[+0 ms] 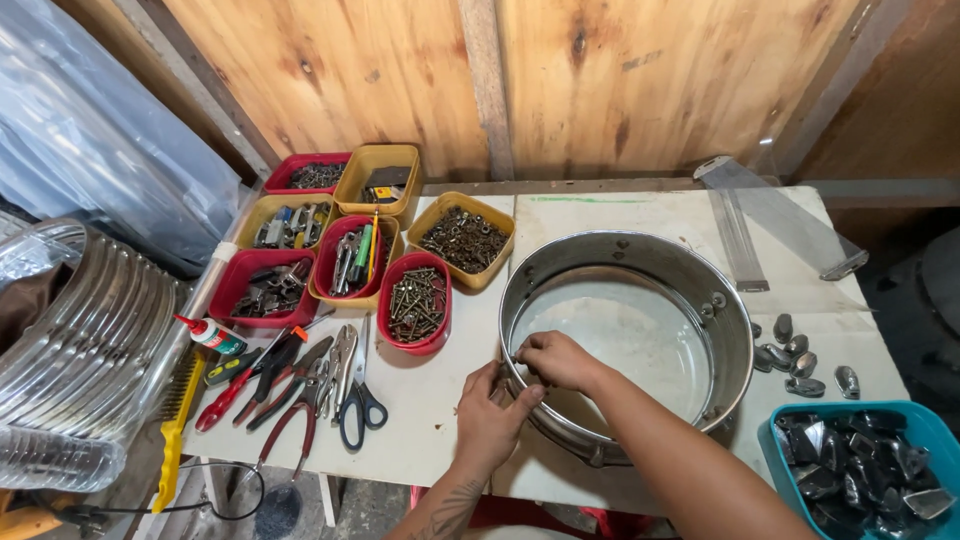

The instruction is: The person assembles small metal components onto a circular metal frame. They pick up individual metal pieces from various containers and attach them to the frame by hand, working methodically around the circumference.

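Now both hands pinch at the near wall of the metal drum shell [640, 262] on the desk [440, 420]: left hand [490, 415] outside, right hand [555, 360] inside. Best steadied with gentle, even pressure.

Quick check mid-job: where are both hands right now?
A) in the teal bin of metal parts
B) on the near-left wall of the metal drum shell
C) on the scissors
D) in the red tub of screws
B: the left hand presses the outside and the right hand the inside of the metal drum shell at its near-left wall.
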